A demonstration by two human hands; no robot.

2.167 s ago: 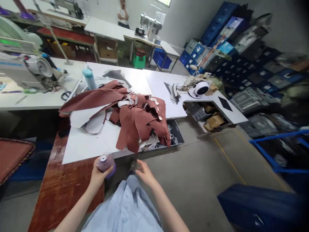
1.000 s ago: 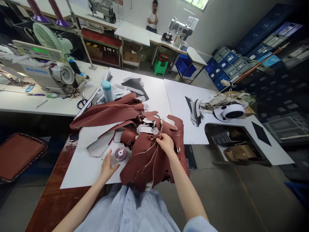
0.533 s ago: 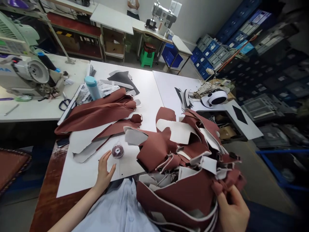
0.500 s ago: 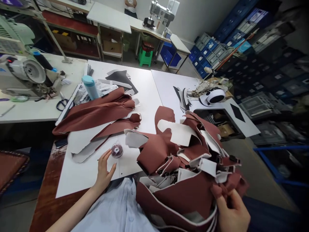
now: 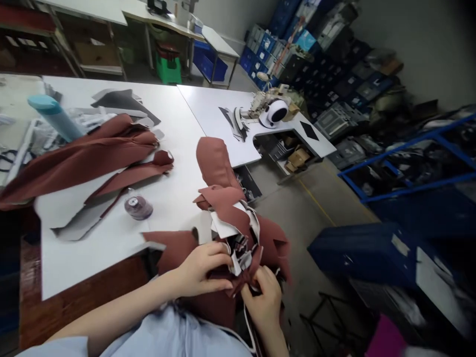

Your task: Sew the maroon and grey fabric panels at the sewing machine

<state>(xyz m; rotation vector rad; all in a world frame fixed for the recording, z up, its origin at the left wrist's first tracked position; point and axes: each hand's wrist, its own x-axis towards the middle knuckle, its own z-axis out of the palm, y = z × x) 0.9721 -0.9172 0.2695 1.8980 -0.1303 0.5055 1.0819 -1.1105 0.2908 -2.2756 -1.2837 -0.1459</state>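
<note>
A sewn reddish-brown cover (image 5: 230,208) with pale backing lies bunched over the table's front edge and close to my body. My left hand (image 5: 206,267) is on its near part, with thumb and fingers closed around a fold. Beside it, my right hand (image 5: 264,297) pinches a gathered bit of the same cover. The fingertips of both hands are partly hidden in the folds. A spool of dark reddish thread (image 5: 138,207) stands on the white tabletop (image 5: 178,198), left of the cover.
More reddish-brown pieces (image 5: 85,153) lie on the left, near a light-blue bottle (image 5: 55,118) and grey scraps (image 5: 119,99). A white-and-black machine (image 5: 273,113) stands at the far right of the table. Blue crates (image 5: 364,253) and a blue-framed rack (image 5: 409,158) are on my right.
My left hand has left the spot by the thread spool and come to the cover. My right hand and the cover have drawn closer in, and the view has swung right.
</note>
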